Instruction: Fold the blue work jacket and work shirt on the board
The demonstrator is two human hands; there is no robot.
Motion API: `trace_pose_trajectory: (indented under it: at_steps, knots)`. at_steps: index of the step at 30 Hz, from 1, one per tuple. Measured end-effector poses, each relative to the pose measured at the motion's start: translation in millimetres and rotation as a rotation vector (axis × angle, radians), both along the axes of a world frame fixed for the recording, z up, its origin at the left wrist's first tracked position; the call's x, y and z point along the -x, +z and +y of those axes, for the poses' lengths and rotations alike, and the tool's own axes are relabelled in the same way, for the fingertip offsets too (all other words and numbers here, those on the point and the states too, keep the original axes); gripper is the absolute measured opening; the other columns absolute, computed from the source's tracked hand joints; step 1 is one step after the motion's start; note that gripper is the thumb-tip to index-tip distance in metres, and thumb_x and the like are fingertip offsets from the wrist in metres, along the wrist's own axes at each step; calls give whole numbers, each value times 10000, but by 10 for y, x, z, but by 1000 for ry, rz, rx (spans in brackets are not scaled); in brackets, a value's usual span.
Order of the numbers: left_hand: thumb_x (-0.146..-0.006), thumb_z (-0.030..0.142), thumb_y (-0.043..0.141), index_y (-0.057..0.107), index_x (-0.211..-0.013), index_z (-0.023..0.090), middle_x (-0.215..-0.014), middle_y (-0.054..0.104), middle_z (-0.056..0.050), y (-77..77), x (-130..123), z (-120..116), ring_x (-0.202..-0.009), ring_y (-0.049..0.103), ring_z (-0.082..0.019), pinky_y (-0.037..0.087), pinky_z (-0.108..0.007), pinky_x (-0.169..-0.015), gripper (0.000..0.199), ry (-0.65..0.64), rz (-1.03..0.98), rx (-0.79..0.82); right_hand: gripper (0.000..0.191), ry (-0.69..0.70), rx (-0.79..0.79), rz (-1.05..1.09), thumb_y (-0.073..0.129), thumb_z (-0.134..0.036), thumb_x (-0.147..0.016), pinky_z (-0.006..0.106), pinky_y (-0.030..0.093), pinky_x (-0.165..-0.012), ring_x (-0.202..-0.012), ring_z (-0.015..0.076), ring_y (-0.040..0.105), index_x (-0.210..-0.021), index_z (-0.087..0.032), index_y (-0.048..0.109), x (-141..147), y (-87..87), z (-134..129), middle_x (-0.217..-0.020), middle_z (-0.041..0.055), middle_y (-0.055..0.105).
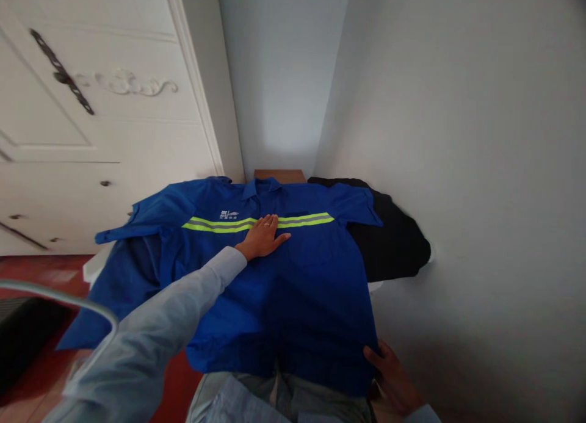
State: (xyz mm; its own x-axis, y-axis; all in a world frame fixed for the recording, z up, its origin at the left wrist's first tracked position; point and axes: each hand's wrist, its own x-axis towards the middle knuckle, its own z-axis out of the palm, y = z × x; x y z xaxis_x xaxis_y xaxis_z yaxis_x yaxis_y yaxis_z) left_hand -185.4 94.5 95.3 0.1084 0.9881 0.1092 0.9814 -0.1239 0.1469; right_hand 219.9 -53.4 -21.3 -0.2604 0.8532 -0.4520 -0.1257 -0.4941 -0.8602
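A blue short-sleeved work shirt (315, 289) is spread out face up before me, its collar away from me. Across its chest runs a yellow-green and grey reflective stripe, with a small white logo above it. My left hand (263, 237) lies palm down on the chest, over the stripe, with the fingers stretched out. At the shirt's lower right corner, my right hand (391, 374) grips the hem, thumb on top; its other fingers are partly hidden. The near edge of the shirt hangs over my lap.
More blue cloth (123, 289) hangs at the left. A black garment (389, 240) lies to the right, against the grey wall (480, 166). A white cabinet (137, 130) stands at the left, and a brown wooden piece (286, 176) shows behind the collar. A pale cable (59, 293) crosses the lower left.
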Motion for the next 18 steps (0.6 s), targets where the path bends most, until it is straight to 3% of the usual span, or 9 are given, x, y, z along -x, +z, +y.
trace_pose_trajectory:
  at_steps: [5, 9, 13, 18]
  knots:
    - [-1025, 615, 282, 398, -1525, 37, -1586, 426, -243, 52, 129, 26, -1491, 384, -348, 302, -481, -1218, 773, -78, 22, 46, 669, -55, -26, -77, 907, -571, -547, 500, 582, -948, -1037, 363, 740, -1094, -216, 754, 29, -100, -17, -1087, 127, 799]
    - [-1034, 589, 298, 388, -1546, 80, -1641, 345, -196, 8, 225, -11, -1544, 275, -311, 209, -474, -1263, 728, -99, 24, 67, 584, -126, -115, -373, 847, -615, -566, 419, 601, -895, -1020, 357, 737, -991, -224, 765, 14, -159, 24, -1023, 97, 809]
    - [-1042, 555, 311, 455, -1506, 89, -1605, 420, -194, 29, 287, -87, -1524, 331, -279, 250, -421, -1253, 673, -124, 19, 4, 534, -133, -162, -498, 785, -672, -586, 407, 582, -939, -1008, 358, 733, -918, -254, 770, -28, -213, 35, -989, 66, 812]
    - [-1047, 526, 304, 524, -1452, 138, -1553, 497, -186, 34, 417, -403, -1493, 391, -296, 304, -491, -1230, 602, 3, 60, -76, 552, -73, -205, -501, 704, -746, -658, 442, 580, -920, -1031, 368, 721, -903, -255, 767, -146, -447, -12, -1000, 75, 807]
